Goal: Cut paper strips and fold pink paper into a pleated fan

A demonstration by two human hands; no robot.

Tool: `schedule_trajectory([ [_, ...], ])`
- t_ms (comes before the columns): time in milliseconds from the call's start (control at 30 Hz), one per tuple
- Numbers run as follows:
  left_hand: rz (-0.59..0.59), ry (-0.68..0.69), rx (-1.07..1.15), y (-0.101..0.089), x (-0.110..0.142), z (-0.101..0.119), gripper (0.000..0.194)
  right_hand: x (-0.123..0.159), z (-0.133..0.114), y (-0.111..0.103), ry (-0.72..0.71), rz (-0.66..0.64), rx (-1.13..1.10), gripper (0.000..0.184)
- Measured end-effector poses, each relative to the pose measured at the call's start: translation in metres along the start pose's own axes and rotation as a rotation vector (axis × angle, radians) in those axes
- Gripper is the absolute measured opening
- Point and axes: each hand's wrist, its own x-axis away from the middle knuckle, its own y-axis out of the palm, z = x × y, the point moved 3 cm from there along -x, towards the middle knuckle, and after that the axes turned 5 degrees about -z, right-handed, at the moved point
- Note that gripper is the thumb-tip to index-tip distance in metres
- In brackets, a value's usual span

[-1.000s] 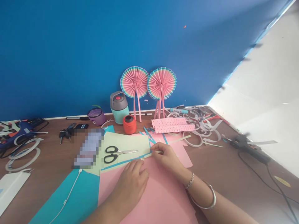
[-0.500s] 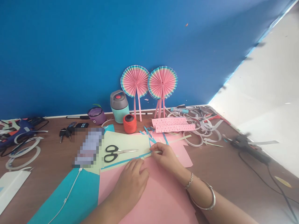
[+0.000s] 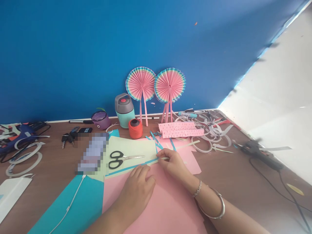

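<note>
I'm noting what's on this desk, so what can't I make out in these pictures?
All in the head view:
Display of the cabled device: blurred by pixelation.
Whatever lies under the left hand: hidden by that hand.
Near edge of the pink sheet: cut off at the bottom.
Left end of the white object: cut off at left.

A large pink sheet of paper (image 3: 168,204) lies flat, its near end running out of view. Along its far edge lies a thin blue strip (image 3: 119,171), straight and slightly slanted, with a narrow pale green strip (image 3: 113,176) showing between them
</note>
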Motion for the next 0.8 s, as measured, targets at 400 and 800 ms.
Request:
schedule_trajectory([
  [400, -0.006, 0.003, -0.017, 0.0006, 0.0018, 0.0001, 0.017, -0.0002, 0.0002, 0.0001, 0.009, -0.005, -0.003, 0.017],
  [800, -0.036, -0.017, -0.007, -0.0011, -0.0004, 0.0004, 0.017, -0.0002, 0.0008, 0.0012, 0.011, 0.0, 0.016, 0.018],
])
